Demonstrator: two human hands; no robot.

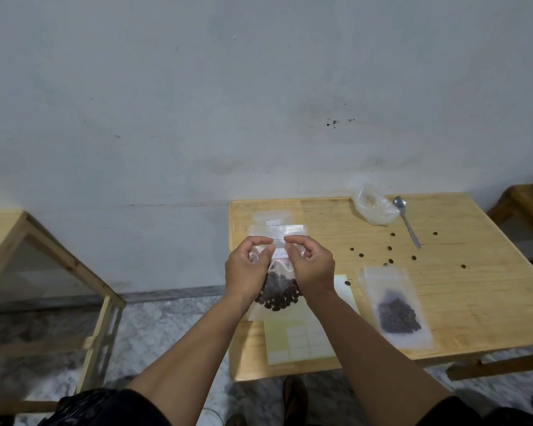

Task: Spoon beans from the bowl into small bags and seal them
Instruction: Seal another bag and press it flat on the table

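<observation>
The small clear bag [276, 290] hangs upright over the near left part of the wooden bench [443, 290], pinched near its top by both hands; the left hand [248, 267] and the right hand [311, 267] each have fingers and thumb curled onto the thin plastic just below the zip strip, their fingertips nearly meeting at the middle. The bag looks light and limp, its film slick and creasing easily; the dark beans [279, 295] sag in a rounded lump at the bottom, so the weight pulls downward and the top stays flat enough to press closed. Best hold, I judge, is on the stiffer zip strip, sliding outward along it. A second filled bag [396, 309] lies flat to the right; loose beans [390, 261] are scattered on the smooth pale wood; a metal spoon [406, 221] lies beside a crumpled plastic bag [373, 207]; a sheet of pale labels [302, 339] lies beneath the hands.
</observation>
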